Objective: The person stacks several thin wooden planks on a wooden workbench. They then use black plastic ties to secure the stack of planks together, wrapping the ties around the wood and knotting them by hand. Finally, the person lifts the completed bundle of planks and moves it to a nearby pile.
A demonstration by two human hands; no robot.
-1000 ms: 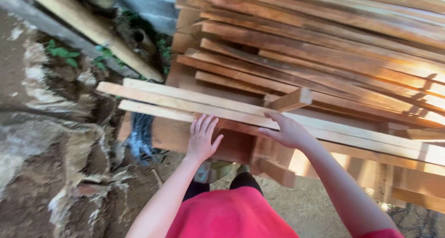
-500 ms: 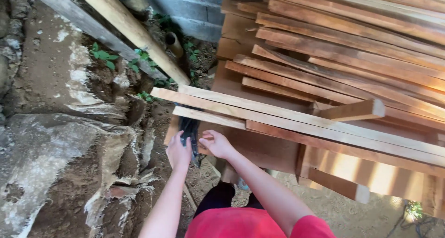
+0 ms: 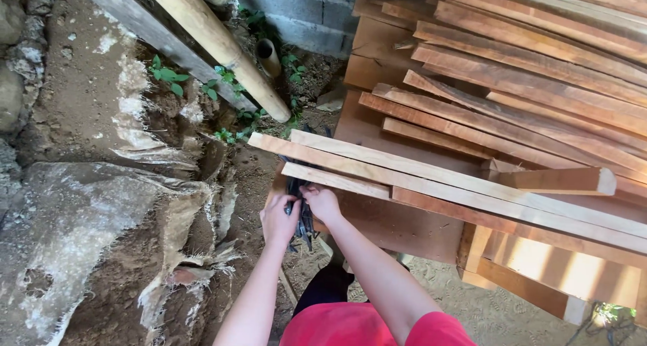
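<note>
Both hands meet low in the scene, just under the near end of a stack of pale wooden battens. The left hand (image 3: 278, 218) curls its fingers around a dark bundle of cloth or strapping (image 3: 301, 214) that hangs against the end of the timber pile, and the right hand (image 3: 322, 203) pinches the same bundle from the other side, thumb and fingers closed on it; the two hands almost touch. What exactly the dark bundle is made of cannot be told, since the hands cover most of it and only frayed black ends show below them. Just above the hands lie three long light battens (image 3: 431, 177), side by side and slanting away to the right, resting on a broad reddish-brown board (image 3: 397, 221). A short thick block (image 3: 556, 179) sits on top of the battens further right. Beyond them, at the far right, a large heap of reddish planks (image 3: 539, 69) is stacked in rough layers. To the left the ground is bare earth with a torn, dirty sack or sheet (image 3: 114, 211) spread over it. A round pale pole (image 3: 216, 42) leans diagonally at the far left beside a grey beam, with small green weeds (image 3: 168, 76) at its foot, and a grey block wall (image 3: 303, 12) stands behind.
</note>
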